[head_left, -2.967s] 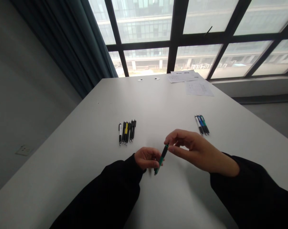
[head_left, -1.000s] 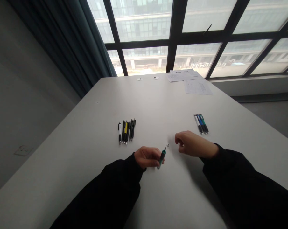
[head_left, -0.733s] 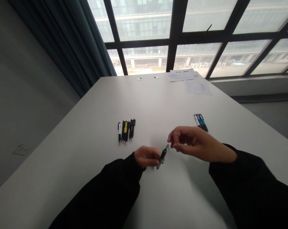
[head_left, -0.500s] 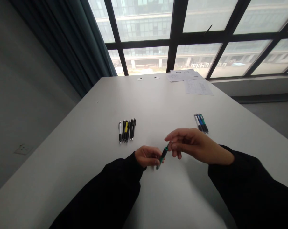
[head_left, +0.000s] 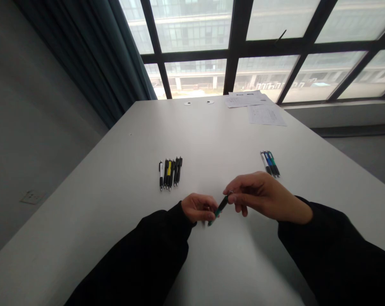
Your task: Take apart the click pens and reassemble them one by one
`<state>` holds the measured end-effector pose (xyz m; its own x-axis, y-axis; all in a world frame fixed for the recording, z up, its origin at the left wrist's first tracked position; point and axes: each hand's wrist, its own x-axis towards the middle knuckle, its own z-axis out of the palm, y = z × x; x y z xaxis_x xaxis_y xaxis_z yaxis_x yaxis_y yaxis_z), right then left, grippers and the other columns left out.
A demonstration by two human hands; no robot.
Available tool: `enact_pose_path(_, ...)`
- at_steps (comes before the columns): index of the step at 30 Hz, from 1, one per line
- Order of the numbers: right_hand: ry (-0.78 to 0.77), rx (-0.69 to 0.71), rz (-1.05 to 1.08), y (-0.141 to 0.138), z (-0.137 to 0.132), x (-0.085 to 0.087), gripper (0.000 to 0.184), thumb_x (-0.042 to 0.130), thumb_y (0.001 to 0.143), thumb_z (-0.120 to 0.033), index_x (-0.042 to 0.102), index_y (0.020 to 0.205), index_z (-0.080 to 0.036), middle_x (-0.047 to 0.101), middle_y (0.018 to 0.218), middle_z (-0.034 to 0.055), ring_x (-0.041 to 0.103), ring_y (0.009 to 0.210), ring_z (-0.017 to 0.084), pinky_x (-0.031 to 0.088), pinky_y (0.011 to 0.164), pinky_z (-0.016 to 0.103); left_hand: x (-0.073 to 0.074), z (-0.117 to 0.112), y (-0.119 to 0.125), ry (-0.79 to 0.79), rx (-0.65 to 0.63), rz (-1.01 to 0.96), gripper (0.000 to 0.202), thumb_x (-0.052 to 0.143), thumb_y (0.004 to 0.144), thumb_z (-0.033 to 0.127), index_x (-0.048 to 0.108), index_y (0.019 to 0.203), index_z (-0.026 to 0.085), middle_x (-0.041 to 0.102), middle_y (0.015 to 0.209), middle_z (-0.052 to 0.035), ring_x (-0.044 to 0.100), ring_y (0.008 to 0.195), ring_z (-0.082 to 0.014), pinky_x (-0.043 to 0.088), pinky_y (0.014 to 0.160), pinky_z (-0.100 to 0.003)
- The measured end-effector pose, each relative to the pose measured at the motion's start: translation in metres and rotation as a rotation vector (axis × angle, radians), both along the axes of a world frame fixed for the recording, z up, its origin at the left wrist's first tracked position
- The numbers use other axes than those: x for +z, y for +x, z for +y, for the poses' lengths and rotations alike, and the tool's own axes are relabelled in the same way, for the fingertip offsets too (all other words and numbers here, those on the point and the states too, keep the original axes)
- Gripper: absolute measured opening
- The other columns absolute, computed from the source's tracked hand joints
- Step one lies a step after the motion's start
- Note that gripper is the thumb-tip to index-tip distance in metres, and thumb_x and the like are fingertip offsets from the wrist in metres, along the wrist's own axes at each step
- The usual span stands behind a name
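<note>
A green and black pen [head_left: 222, 205] is held slantwise above the table, in front of me. My left hand [head_left: 197, 207] is closed around its green end, thumb on the barrel. At the upper black end, the thumb and forefinger of my right hand [head_left: 259, 196] are pinched together, with a small silver bit showing between them. Whether that silver tip is still joined to the barrel, I cannot tell. Beyond my left hand lies a row of several pens [head_left: 169, 174], mostly black, one yellow and one white. Past my right hand rests a smaller group of white, blue and green pens [head_left: 270, 163].
The white table [head_left: 131, 170] stretches away to a large window. Printed papers [head_left: 265, 114] lie at its far right. Two round cable holes [head_left: 210, 102] sit near the back edge. A dark curtain [head_left: 93, 55] hangs at the left, above a wall socket [head_left: 32, 197].
The fingers of my right hand have closed in on the pen's upper end, and the pen leans further to the right. My left hand has stayed nearly in place.
</note>
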<state>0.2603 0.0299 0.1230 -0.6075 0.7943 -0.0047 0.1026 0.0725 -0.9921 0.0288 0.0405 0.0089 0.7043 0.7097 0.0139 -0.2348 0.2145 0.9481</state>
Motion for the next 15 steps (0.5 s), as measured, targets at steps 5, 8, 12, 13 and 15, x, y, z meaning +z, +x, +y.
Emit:
enact_pose_path(5,-0.043,-0.038,0.039,0.0006,0.0001,-0.0011,0.022,0.073,0.084,-0.031,0.066,0.097,-0.014,0.068,0.066,0.0012,0.063,0.052,0.011,0.055,0.05,0.023,-0.0011,-0.0008,0.0,-0.022,0.014,0.014,0.038,0.088,0.064,0.037,0.073,0.083,0.008,0.068,0.076,-0.0089,0.063,0.066,-0.0146,0.053,0.057,-0.026)
enact_pose_path(8,-0.029,-0.042,0.052,0.0005,-0.0014,0.0001,0.018,0.072,0.085,-0.03,0.064,0.09,-0.015,0.067,0.065,0.0005,0.061,0.052,0.011,0.054,0.05,0.023,0.0013,-0.0014,0.0006,-0.022,0.012,0.016,0.038,0.087,0.064,0.038,0.073,0.082,0.008,0.067,0.075,-0.0091,0.062,0.062,-0.0143,0.054,0.054,-0.027)
enact_pose_path(12,-0.004,-0.01,0.006,0.0006,-0.0022,0.002,0.019,0.066,0.09,-0.033,0.061,0.086,-0.015,0.063,0.065,0.0,0.06,0.053,0.011,0.052,0.05,0.023,0.0029,-0.0015,0.0013,-0.018,0.008,0.01,0.037,0.087,0.064,0.036,0.073,0.082,0.007,0.066,0.07,-0.0075,0.06,0.058,-0.0131,0.053,0.052,-0.026)
enact_pose_path(13,0.002,-0.007,-0.008,0.0007,-0.0022,0.0024,0.02,0.064,0.091,-0.034,0.061,0.085,-0.015,0.062,0.066,0.0001,0.059,0.053,0.01,0.051,0.05,0.023,0.0025,-0.0015,0.0013,-0.017,0.009,0.008,0.037,0.087,0.064,0.036,0.072,0.082,0.007,0.065,0.069,-0.0069,0.059,0.057,-0.0126,0.052,0.051,-0.025)
enact_pose_path(15,0.011,-0.015,-0.034,0.001,-0.002,0.0029,0.021,0.063,0.091,-0.035,0.06,0.084,-0.015,0.062,0.068,0.0003,0.058,0.053,0.01,0.051,0.049,0.023,0.0012,-0.0019,0.0012,-0.017,0.015,0.005,0.036,0.087,0.065,0.036,0.071,0.081,0.007,0.064,0.067,-0.0058,0.058,0.055,-0.012,0.051,0.048,-0.024)
